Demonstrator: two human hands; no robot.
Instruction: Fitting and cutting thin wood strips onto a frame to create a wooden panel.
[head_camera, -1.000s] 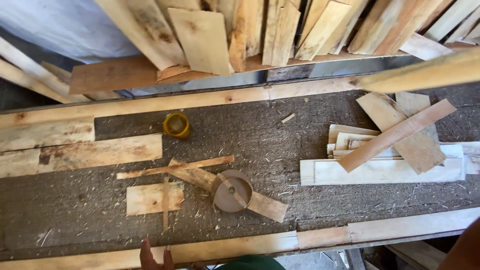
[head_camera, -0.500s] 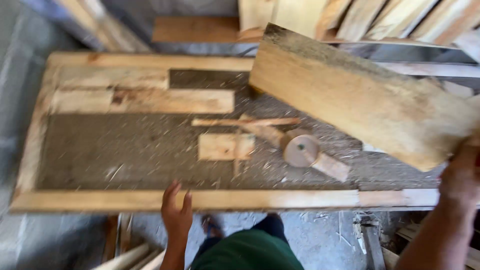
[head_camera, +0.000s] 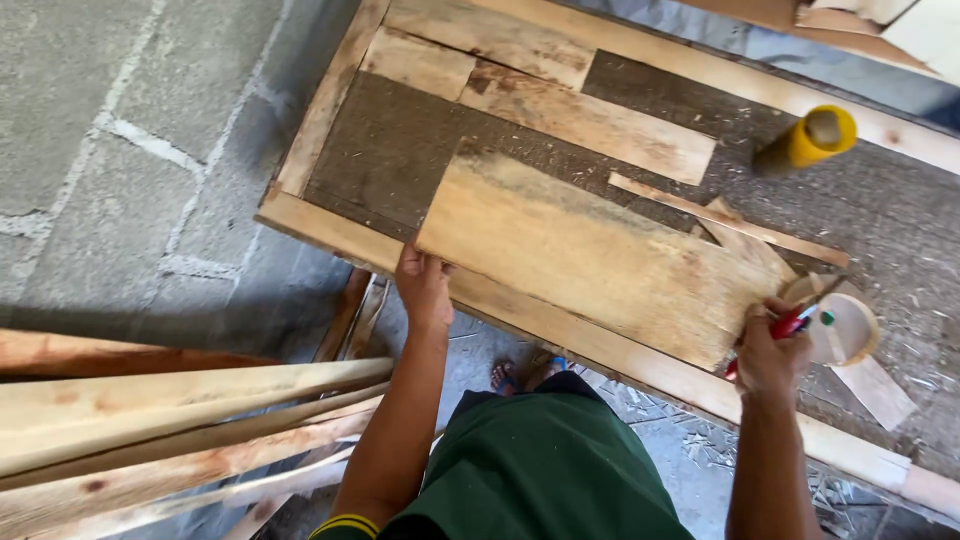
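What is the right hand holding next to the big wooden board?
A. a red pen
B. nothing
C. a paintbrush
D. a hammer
A: the right hand closes its grip on a red pen while steadying the end of the big board on the workbench.

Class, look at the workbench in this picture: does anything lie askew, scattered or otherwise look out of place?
The wide pale wooden board lies slanted across the bench, its near end overhanging the bench's wooden edge rail, held by the left hand and right hand. Sawdust and shavings litter the bench top.
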